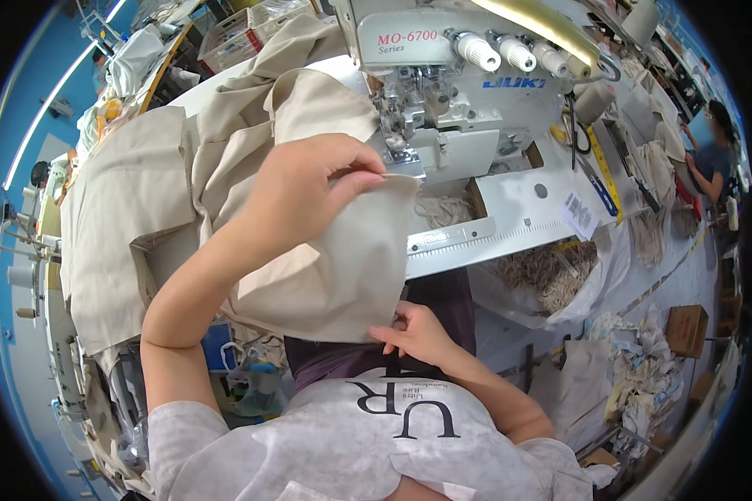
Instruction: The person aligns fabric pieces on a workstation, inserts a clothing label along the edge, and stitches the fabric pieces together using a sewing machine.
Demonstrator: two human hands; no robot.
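Note:
A beige fabric piece (334, 271) hangs from the sewing table's front edge down over my lap. My left hand (313, 179) pinches its upper edge between thumb and fingers, just in front of the needle area of a white overlock sewing machine (443, 108). Lower down, my right hand (418, 336) grips the bottom corner of the same piece, near my thighs. The edge between both hands runs nearly straight. More beige fabric (129, 217) lies in folds on the left of the table, partly behind my left forearm.
Scissors (582, 138) and a yellow tape measure (602, 171) lie right of the machine, near a white label (578, 215). Below the table edge, a plastic bag (551, 280) holds thread scraps. A cardboard box (686, 330) stands at the right by heaped cloth. Another person (710, 154) is at far right.

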